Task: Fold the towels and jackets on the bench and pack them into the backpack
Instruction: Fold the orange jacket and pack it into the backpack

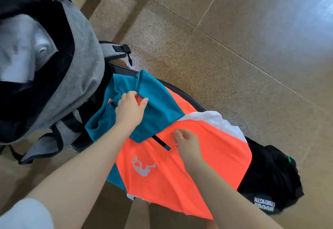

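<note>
The left hand [130, 110] has its grip pinched on the blue part of the jacket [162, 156]. The right hand [187, 143] floats just above the orange part, fingers apart. The jacket lies on the table [115, 69], beside the gray backpack [54, 70].

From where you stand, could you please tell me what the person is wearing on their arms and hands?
Both forearms are bare, and neither the left hand nor the right hand wears a glove, ring or watch that shows. A short white sleeve covers the left upper arm; the right sleeve is out of view.

Smooth cloth jacket [180, 171] (glossy floor [234, 39])
</note>
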Motion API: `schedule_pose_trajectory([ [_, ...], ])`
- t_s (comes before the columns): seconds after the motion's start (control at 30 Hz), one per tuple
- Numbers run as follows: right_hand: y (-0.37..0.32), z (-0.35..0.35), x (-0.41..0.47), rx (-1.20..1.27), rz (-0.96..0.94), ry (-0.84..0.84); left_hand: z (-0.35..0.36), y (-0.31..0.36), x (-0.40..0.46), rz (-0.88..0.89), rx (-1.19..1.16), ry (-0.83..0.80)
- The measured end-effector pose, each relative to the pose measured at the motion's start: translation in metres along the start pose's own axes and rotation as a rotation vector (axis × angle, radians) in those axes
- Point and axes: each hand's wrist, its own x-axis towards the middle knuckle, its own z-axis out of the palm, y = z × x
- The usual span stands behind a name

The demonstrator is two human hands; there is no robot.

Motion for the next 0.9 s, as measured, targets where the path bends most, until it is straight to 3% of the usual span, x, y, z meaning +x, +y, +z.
schedule_pose_trajectory([
  [0.1, -0.015, 0.027, -0.002, 0.334, 0.042, 0.069, 0.004, 0.006, 0.011, 0.047, 0.148, -0.049],
  [0.17, -0.024, 0.037, -0.001, 0.540, 0.092, 0.024, 0.003, 0.008, 0.010, 0.120, 0.129, -0.061],
  [0.33, -0.027, 0.042, -0.006, 0.913, 0.086, -0.088, -0.009, -0.005, 0.002, 0.165, -0.570, -0.189],
  [0.47, -0.031, 0.037, -0.007, 1.146, 0.164, -0.188, -0.015, -0.009, 0.014, 0.147, -0.626, -0.262],
  [0.53, -0.032, 0.035, -0.003, 1.207, 0.227, -0.161, -0.016, -0.006, 0.020, 0.056, -0.611, -0.294],
  [0.63, -0.031, 0.036, 0.001, 1.294, 0.325, -0.064, -0.016, -0.013, 0.019, -0.169, -0.668, -0.569],
  [0.7, -0.031, 0.038, 0.002, 1.277, 0.368, 0.001, -0.013, -0.020, 0.010, -0.196, -0.601, -0.679],
  [0.77, -0.034, 0.036, 0.002, 1.190, 0.411, 0.017, -0.010, -0.024, 0.005, -0.152, -0.587, -0.627],
  [0.9, -0.033, 0.020, -0.005, 0.941, 0.428, -0.061, -0.026, -0.020, 0.000, 0.055, -0.704, -0.353],
])
